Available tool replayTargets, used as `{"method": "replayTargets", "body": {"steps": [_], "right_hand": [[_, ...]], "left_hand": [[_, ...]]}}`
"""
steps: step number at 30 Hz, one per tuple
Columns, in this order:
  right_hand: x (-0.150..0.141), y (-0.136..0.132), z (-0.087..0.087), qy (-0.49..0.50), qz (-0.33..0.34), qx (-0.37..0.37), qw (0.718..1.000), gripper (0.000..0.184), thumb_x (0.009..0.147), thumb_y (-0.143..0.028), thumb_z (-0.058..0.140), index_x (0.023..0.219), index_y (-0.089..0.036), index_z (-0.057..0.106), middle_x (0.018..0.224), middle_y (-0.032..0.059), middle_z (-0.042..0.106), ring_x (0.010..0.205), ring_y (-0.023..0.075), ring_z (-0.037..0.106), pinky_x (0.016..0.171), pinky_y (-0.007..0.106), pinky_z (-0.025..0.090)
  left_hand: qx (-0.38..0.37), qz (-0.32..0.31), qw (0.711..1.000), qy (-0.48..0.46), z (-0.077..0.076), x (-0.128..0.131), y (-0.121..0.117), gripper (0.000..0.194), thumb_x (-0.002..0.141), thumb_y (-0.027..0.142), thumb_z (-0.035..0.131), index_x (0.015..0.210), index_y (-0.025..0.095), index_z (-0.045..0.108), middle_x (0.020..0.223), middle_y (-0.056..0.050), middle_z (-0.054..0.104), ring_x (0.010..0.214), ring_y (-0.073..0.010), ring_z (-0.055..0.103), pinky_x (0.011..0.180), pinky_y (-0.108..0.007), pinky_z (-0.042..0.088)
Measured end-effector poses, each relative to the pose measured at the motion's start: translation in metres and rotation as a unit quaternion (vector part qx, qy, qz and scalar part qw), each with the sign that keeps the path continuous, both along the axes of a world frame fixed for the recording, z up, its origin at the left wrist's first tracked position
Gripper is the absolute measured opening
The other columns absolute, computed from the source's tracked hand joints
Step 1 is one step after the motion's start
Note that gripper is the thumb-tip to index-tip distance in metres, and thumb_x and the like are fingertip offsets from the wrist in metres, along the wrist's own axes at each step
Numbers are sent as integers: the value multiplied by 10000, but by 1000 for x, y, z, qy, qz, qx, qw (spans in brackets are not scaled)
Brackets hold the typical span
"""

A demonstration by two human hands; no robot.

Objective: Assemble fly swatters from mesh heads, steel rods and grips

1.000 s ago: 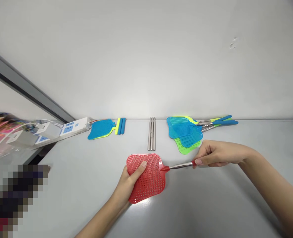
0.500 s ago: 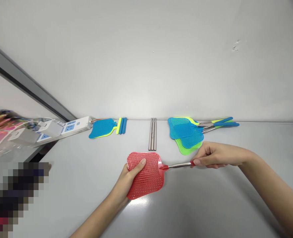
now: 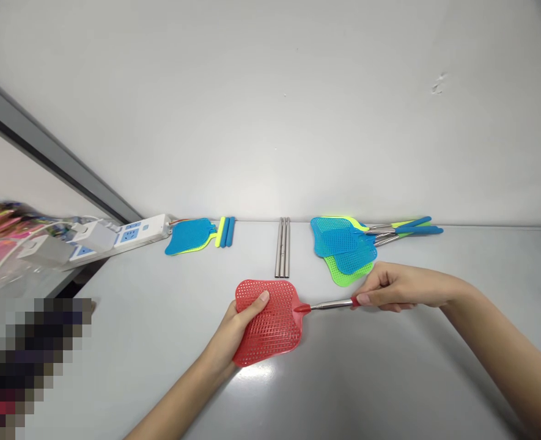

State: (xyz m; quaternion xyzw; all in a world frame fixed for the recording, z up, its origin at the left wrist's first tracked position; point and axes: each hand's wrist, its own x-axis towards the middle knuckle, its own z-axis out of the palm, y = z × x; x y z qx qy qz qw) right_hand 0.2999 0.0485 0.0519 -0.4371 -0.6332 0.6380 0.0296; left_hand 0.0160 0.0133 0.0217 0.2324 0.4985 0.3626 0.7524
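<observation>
A red fly swatter (image 3: 272, 327) is held between my two hands above the table. My left hand (image 3: 240, 327) grips its mesh head, thumb on top and the other fingers hidden beneath. At the other end, my right hand (image 3: 387, 290) is closed around the red grip, which is mostly hidden by the fingers. Between them shows the metal rod (image 3: 332, 304), running into the red neck of the head. Just beyond my right hand lies a pile of blue, yellow and green fly swatters (image 3: 343, 241) with metal rods and coloured grips.
Several metal rods (image 3: 282, 247) lie side by side at mid-table. Further left are blue and yellow swatter heads (image 3: 188, 237) and coloured grips (image 3: 225, 232). A white power strip (image 3: 137, 232) with plugs and a plastic bag (image 3: 4, 244) are at the left. A wall (image 3: 274, 122) rises behind.
My hands and the red fly swatter keep nearly the same pose. The swatter's head is tilted very slightly differently; the other things have not moved.
</observation>
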Motion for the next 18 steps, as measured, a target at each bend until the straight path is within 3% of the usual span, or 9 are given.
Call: {"method": "replayTargets", "body": {"steps": [18], "right_hand": [[-1, -1, -1, -6, 2, -1, 1000, 442, 785, -432, 541, 470, -152, 410, 416, -80, 315, 398, 42, 228, 394, 234, 131]], "left_hand": [[-4, -33, 999, 14, 4, -2, 4, 365, 746, 357, 615, 1010, 106, 604, 960, -153, 660, 805, -263, 641, 704, -351, 513]]}}
